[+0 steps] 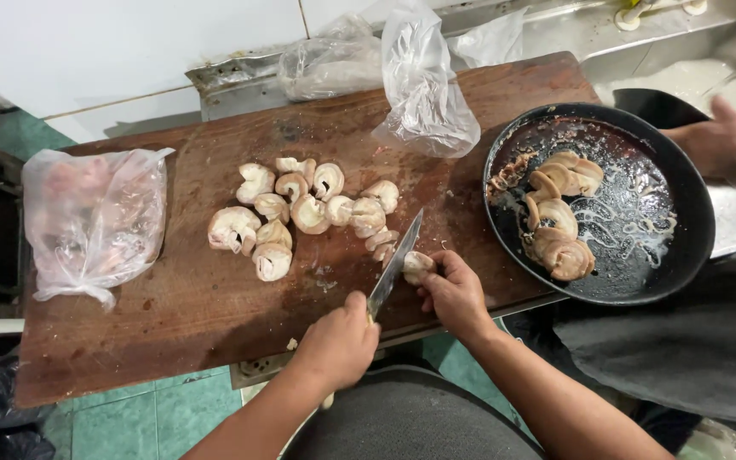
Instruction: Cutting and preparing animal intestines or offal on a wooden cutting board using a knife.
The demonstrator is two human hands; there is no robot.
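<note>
My left hand [338, 341] grips the handle of a knife [395, 264], whose blade points up and away across a worn wooden cutting board [181, 298]. The blade rests against a pale curled meat piece [416, 264] that my right hand [455, 294] pins to the board with its fingertips. A pile of several similar curled pale pieces [300, 209] lies just left of the blade, in the middle of the board.
A black pan [683, 213] with several pieces in greasy liquid overhangs the board's right end. Another person's hand [726, 136] rests at its far rim. A plastic bag holding pink meat [91, 221] lies at the board's left, and crumpled clear bags [423, 94] at the back.
</note>
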